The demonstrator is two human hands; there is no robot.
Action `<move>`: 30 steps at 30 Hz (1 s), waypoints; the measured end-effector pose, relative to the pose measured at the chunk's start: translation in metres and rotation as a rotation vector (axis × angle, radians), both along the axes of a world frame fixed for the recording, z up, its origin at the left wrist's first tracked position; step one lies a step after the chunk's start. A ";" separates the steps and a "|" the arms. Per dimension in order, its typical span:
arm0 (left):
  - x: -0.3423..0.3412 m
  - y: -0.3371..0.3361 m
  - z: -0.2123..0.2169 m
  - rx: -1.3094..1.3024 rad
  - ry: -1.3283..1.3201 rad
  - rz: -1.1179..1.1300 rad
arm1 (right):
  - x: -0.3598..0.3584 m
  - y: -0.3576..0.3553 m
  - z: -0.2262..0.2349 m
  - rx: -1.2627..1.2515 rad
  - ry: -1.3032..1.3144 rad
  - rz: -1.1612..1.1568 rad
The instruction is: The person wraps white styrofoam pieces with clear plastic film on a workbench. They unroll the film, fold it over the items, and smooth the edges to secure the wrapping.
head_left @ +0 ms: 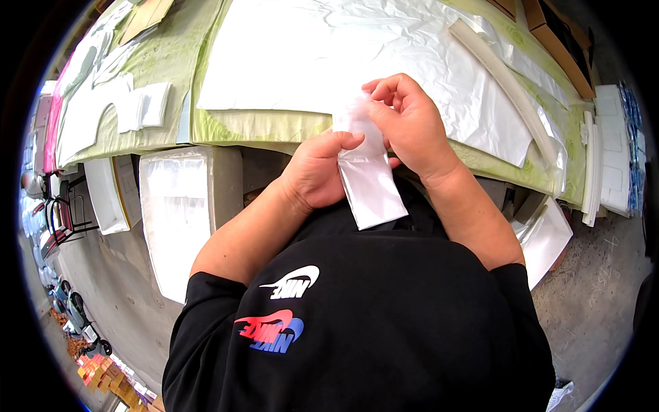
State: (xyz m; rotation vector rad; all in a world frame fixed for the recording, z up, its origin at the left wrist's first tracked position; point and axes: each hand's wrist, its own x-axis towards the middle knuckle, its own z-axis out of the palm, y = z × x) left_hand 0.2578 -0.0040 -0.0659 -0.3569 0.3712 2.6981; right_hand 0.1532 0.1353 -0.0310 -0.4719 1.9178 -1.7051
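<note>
Close to my body, a narrow folded strip of thin, glossy white plastic (374,196) hangs between my hands, its lower end near my shirt. My left hand (317,170) grips its left side with the thumb lying on top; the other fingers are mostly behind it. At its upper end my right hand (412,120) pinches the white plastic between thumb and fingertips. Beyond the hands, a large crinkled white plastic sheet (295,65) lies spread over the green-patterned table (261,128).
A long pale bar (504,82) rests on the sheet at the right. Folded white pieces (144,108) lie at the table's left. Below stands a white box (175,213). At the right are an open cardboard box (559,44) and a white stack (613,151).
</note>
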 end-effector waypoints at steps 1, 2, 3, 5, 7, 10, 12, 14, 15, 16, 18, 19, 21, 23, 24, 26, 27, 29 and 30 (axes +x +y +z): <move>0.000 0.000 -0.001 -0.006 0.005 0.010 | 0.000 0.001 0.002 -0.007 -0.018 -0.002; 0.001 0.000 -0.002 -0.012 0.010 0.020 | 0.000 0.002 0.001 -0.017 -0.039 -0.006; 0.001 0.000 -0.001 -0.029 0.015 0.035 | -0.001 0.003 -0.003 -0.025 -0.060 -0.013; 0.001 0.000 0.002 -0.062 0.027 0.063 | 0.002 0.006 -0.002 -0.023 -0.073 -0.044; 0.000 -0.003 0.005 -0.062 0.038 0.082 | 0.010 0.010 0.006 -0.005 -0.058 -0.090; 0.000 0.000 0.007 -0.117 0.061 0.154 | 0.010 0.012 -0.011 0.024 0.551 0.016; 0.000 0.001 0.006 -0.061 0.083 0.173 | 0.015 0.013 -0.009 0.031 0.445 0.043; 0.000 -0.001 0.000 0.105 0.113 0.149 | 0.017 0.014 -0.006 0.124 0.437 0.088; 0.000 -0.001 0.000 0.112 0.119 0.138 | 0.018 0.014 -0.006 0.131 0.433 0.096; 0.000 0.000 0.000 0.119 0.125 0.129 | 0.018 0.015 -0.007 0.139 0.429 0.103; 0.000 0.001 0.001 0.137 0.129 0.117 | 0.019 0.016 -0.010 0.130 0.455 0.084; 0.000 0.001 0.002 0.148 0.126 0.114 | 0.021 0.017 -0.013 0.112 0.484 0.056; 0.001 0.002 0.002 0.175 0.119 0.122 | 0.022 0.018 -0.013 0.081 0.638 0.028; 0.000 0.001 -0.004 0.207 0.111 0.144 | 0.022 0.021 -0.008 0.035 0.817 0.064; 0.001 0.000 -0.007 0.181 0.111 0.139 | 0.021 0.023 -0.005 0.002 0.870 0.102; 0.002 -0.004 -0.011 0.130 0.113 0.127 | 0.022 0.029 0.000 -0.097 0.831 0.257; 0.000 0.000 -0.003 0.149 0.045 0.168 | 0.018 0.026 -0.001 -0.227 0.791 0.365; -0.001 0.000 -0.005 0.118 0.032 0.183 | 0.022 0.030 -0.008 -0.261 0.616 0.300; -0.002 0.000 -0.006 0.101 0.024 0.190 | 0.024 0.031 -0.012 -0.278 0.528 0.266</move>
